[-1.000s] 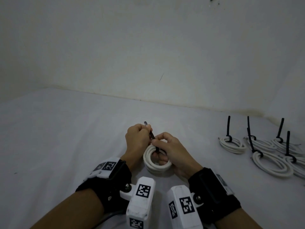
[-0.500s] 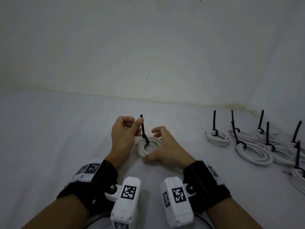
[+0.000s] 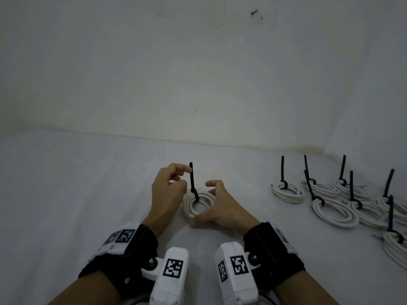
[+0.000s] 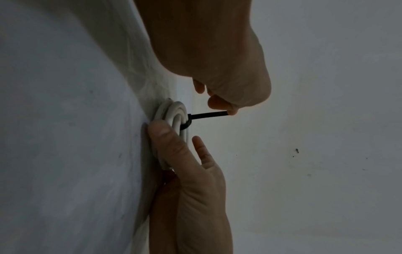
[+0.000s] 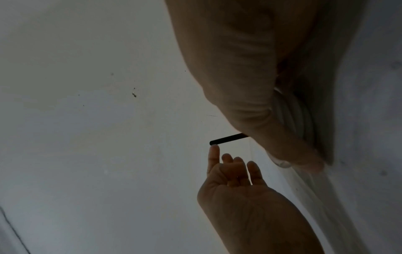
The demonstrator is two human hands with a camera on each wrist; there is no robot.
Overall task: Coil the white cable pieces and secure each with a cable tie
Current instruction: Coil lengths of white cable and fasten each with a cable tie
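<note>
A coiled white cable [image 3: 191, 209] lies on the white cloth between my hands. A black cable tie [image 3: 192, 179] is cinched round its far side, with the tail standing straight up. My left hand [image 3: 184, 177] hovers to the left with fingers loosely curled. Only its index fingertip [image 5: 214, 149] touches the tie's tip [image 5: 228, 138]; the thumb is apart. My right hand [image 3: 203, 204] arches over the coil. Its thumb [image 4: 161, 132] lies against the coil's near rim [image 4: 174, 113], and its fingers are raised and spread, gripping nothing.
Several finished coils [image 3: 288, 192] with upright black tie tails [image 3: 282, 168] are grouped at the right, reaching toward the right edge [image 3: 394, 245]. A pale wall [image 3: 198, 73] rises behind the cloth-covered surface [image 3: 77, 183]. Wrist cameras sit near the bottom.
Both hands pinched the tie over the coil a second ago. The left hand has let go and now only touches the tail's tip. The right hand's fingers have lifted off the coil.
</note>
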